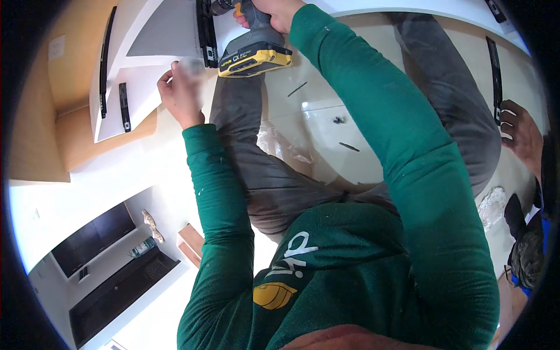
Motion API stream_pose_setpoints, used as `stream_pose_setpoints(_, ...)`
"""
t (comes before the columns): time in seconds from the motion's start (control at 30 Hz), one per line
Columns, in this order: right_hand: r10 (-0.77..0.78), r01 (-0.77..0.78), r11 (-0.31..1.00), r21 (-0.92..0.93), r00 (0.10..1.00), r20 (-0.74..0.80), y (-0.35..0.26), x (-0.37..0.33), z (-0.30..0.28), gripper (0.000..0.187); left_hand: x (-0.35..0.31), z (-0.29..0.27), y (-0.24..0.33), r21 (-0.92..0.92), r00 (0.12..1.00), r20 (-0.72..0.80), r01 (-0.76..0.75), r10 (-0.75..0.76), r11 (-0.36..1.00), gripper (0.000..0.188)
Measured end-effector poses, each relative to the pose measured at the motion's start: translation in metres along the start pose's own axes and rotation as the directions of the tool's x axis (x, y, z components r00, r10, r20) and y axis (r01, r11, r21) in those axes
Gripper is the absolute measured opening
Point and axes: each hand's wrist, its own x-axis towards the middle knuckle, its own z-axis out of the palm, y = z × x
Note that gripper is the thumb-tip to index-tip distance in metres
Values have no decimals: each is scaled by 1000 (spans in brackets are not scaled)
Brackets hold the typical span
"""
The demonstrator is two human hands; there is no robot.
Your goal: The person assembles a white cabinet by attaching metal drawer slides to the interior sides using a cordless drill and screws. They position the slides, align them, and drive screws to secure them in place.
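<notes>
Holding the cordless drill (pixel 251 44) beside the black drawer slide (pixel 207 35), your right hand (pixel 283 11) has its fingers (pixel 241 21) wrapped around the handle (pixel 255 14), likely the best hold; expect a rigid, battery-heavy tool. Your left hand (pixel 182 96) is partly blurred near the grey cabinet panel (pixel 166 38), its grip impossible to tell. That panel crowds the left; room opens rightward over the floor (pixel 318 134).

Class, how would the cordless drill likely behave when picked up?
The cordless drill would probably feel heavy for its size, given its chunky battery pack. It looks hard-cased, so should stay stiff. A loose grip could let it tilt, with that pack at one end.
</notes>
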Motion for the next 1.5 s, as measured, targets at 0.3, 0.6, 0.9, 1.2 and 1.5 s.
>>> stream_pose_setpoints(0.3, 29, -29, 1000, 2, 999, 26, -8, -9, -1, 32, 18, -2, 11, 111, 989, -73, -121, 130, 986, 74)
stream_pose_setpoints(0.6, 54, -53, 999, -6, 997, 57, -12, -6, -5, 31, 43, 23, 37, -141, 978, 23, -204, 209, 969, 66)
stream_pose_setpoints(0.9, 138, -135, 990, -35, 982, 130, -22, 10, -11, 30, 53, 27, 31, -174, 983, 12, -180, 185, 968, 49)
stream_pose_setpoints(1.2, 153, -148, 987, -60, 984, 91, -21, 7, -7, 28, 43, 23, 36, -216, 989, -18, -148, 148, 965, 50)
stream_pose_setpoints(1.5, 150, -140, 987, -81, 978, 142, -23, 14, -14, 27, 42, 33, 37, -244, 983, -42, -185, 180, 952, 41)
